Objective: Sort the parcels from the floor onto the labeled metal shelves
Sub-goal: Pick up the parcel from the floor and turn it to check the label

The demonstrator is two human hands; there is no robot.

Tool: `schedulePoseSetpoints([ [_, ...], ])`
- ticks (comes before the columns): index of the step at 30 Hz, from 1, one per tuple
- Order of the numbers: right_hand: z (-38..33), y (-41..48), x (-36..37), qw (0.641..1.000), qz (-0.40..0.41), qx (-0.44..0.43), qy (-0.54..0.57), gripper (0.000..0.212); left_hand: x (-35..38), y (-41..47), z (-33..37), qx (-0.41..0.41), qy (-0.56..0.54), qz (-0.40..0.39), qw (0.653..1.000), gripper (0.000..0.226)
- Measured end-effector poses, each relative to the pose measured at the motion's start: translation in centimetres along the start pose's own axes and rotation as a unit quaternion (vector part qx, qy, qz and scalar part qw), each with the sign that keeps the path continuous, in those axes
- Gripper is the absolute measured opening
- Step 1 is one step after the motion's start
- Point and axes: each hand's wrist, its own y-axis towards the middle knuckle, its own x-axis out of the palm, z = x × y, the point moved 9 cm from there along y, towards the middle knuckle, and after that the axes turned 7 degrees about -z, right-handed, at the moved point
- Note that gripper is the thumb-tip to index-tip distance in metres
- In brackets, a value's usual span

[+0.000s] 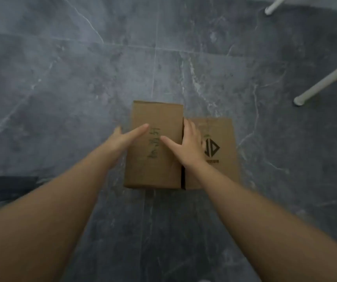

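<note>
Two brown cardboard parcels lie side by side on the grey marble floor. The left parcel (157, 119) is taller and bears handwriting on its top. The right parcel (222, 159) is lower and carries a black printed logo. My left hand (127, 139) lies against the left parcel's left side, fingers stretched over its top. My right hand (186, 147) rests on that parcel's right edge, thumb on top and fingers reaching into the gap between the two parcels. Both hands touch the left parcel, which still sits on the floor.
Two white metal legs stand on the floor at the upper right, one (324, 82) slanting toward the parcels and another (273, 6) at the top edge. A dark object (6, 188) lies at the left edge. Bare floor surrounds the parcels.
</note>
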Motion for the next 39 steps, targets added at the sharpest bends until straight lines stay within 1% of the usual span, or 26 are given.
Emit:
schedulePoseSetpoints([
  [2,0.5,0.6,0.2,0.996,0.088,-0.004,-0.007,0.090,1.9,1.9,-0.9,0.031,-0.085,-0.056,0.994,0.074],
  [3,0.7,0.9,0.3,0.994,0.112,-0.006,-0.009,0.089,2.4,2.5,-1.4,0.046,-0.111,-0.067,0.991,0.062],
  [5,0.4,1.2,0.3,0.993,0.120,-0.018,-0.014,0.088,2.8,3.4,-2.4,0.054,-0.174,-0.071,0.981,0.048],
  [7,0.4,1.7,-0.1,0.993,0.116,-0.023,-0.011,0.088,2.8,3.5,-2.5,0.048,-0.217,-0.083,0.972,0.045],
  [10,-0.1,1.7,0.1,0.995,0.094,-0.030,-0.006,0.087,3.1,2.4,-2.9,0.012,-0.242,-0.103,0.965,0.050],
  [12,-0.8,1.2,0.1,0.996,0.079,-0.036,0.012,0.087,3.2,1.2,-2.7,0.002,-0.260,-0.105,0.960,0.051],
  [15,-3.4,0.1,-1.8,0.993,0.076,-0.047,0.081,0.087,2.0,-1.2,-0.1,0.029,-0.279,-0.099,0.955,0.053],
  [16,-4.7,-0.4,-2.6,0.988,0.070,-0.053,0.130,0.088,1.4,-2.3,1.4,0.042,-0.278,-0.099,0.954,0.055],
  [17,-6.2,-1.2,-3.6,0.976,0.064,-0.062,0.199,0.090,0.7,-3.5,3.1,0.057,-0.276,-0.099,0.954,0.055],
  [19,-9.5,-3.0,-6.1,0.933,0.054,-0.081,0.346,0.089,-0.8,-6.7,7.3,0.091,-0.262,-0.094,0.956,0.056],
  [20,-11.4,-4.0,-7.7,0.910,0.045,-0.092,0.402,0.085,-1.5,-8.6,9.6,0.109,-0.252,-0.090,0.957,0.055],
  [21,-13.5,-5.3,-9.5,0.897,0.035,-0.103,0.429,0.081,-2.3,-10.7,11.9,0.125,-0.244,-0.087,0.958,0.054],
  [24,-20.6,-9.5,-15.4,0.890,0.011,-0.145,0.432,0.080,-4.5,-17.9,18.5,0.153,-0.236,-0.076,0.956,0.051],
  [27,-28.1,-15.1,-22.2,0.886,0.010,-0.177,0.429,0.082,-6.2,-26.5,25.5,0.176,-0.230,-0.072,0.954,0.049],
  [29,-33.2,-19.4,-27.4,0.878,0.012,-0.197,0.435,0.081,-7.6,-32.7,30.8,0.197,-0.226,-0.067,0.952,0.050],
  [33,-44.2,-27.5,-38.4,0.861,0.024,-0.256,0.438,0.083,-10.7,-45.6,42.9,0.245,-0.197,-0.071,0.946,0.070],
  [35,-49.8,-31.7,-44.4,0.852,0.041,-0.289,0.435,0.084,-12.1,-52.2,49.5,0.286,-0.190,-0.072,0.936,0.073],
  [39,-60.0,-40.3,-55.6,0.824,0.068,-0.367,0.426,0.080,-14.3,-65.8,61.1,0.391,-0.176,-0.055,0.902,0.067],
])
